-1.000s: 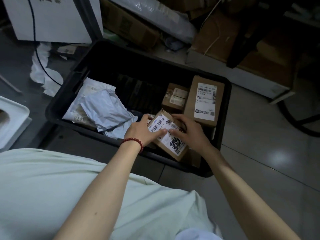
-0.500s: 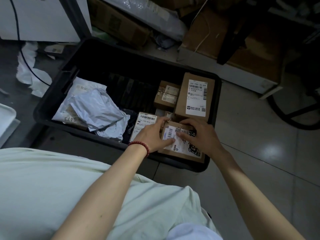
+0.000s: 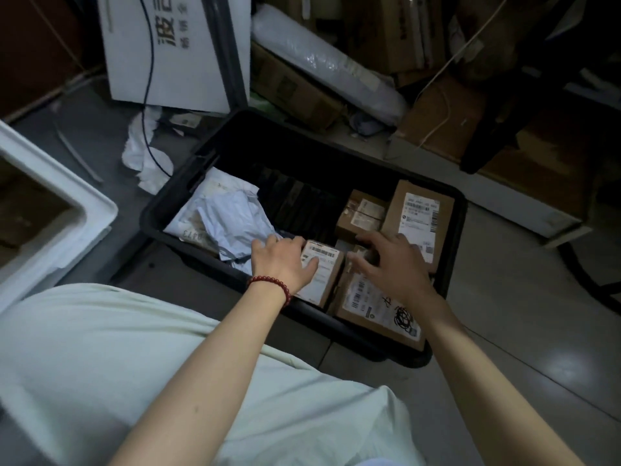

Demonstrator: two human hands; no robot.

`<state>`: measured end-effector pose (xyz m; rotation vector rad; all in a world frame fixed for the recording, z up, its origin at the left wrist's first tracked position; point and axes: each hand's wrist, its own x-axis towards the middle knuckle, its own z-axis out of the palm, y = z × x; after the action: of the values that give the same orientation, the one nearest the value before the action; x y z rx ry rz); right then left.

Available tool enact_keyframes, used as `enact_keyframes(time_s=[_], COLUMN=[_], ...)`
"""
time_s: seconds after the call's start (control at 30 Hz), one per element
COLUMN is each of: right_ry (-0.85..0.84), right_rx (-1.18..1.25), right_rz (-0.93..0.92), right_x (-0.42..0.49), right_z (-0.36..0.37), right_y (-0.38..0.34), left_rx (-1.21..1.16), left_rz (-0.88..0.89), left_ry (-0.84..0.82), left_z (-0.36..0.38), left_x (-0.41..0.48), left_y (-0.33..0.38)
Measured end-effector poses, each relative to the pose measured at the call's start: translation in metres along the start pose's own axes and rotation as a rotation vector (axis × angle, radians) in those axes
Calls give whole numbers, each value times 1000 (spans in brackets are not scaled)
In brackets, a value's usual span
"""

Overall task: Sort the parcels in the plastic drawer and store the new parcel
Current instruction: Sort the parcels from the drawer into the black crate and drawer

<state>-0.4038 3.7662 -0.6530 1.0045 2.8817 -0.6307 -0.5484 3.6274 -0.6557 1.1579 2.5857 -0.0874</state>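
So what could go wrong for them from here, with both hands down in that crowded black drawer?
The small labelled box under the left hand looks tilted on edge; it might topple onto the grey mailers. The right hand reaches over a tight gap between boxes, so it could knock the scribbled box out of place. The dim light may make labels easy to misread.

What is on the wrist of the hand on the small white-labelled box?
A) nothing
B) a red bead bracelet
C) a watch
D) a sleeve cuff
B: a red bead bracelet circles the wrist of the left hand, which grips the box.
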Motion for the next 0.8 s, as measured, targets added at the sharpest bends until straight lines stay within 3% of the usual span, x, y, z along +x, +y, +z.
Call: enact_keyframes(time_s=[0.37, 0.57, 0.8], right_ry=[16, 8, -80], right_rx=[-92, -37, 52], right_rz=[-353, -615, -899], right_x=[63, 41, -11], right_z=[-13, -7, 7], right_y=[-159, -277, -390], left_rx=[-120, -233, -187], left_rz=[-438, -777, -990], left_ry=[310, 495, 492], left_z=[-78, -103, -100], left_x=[-61, -141, -235], left_y=[-129, -202, -262])
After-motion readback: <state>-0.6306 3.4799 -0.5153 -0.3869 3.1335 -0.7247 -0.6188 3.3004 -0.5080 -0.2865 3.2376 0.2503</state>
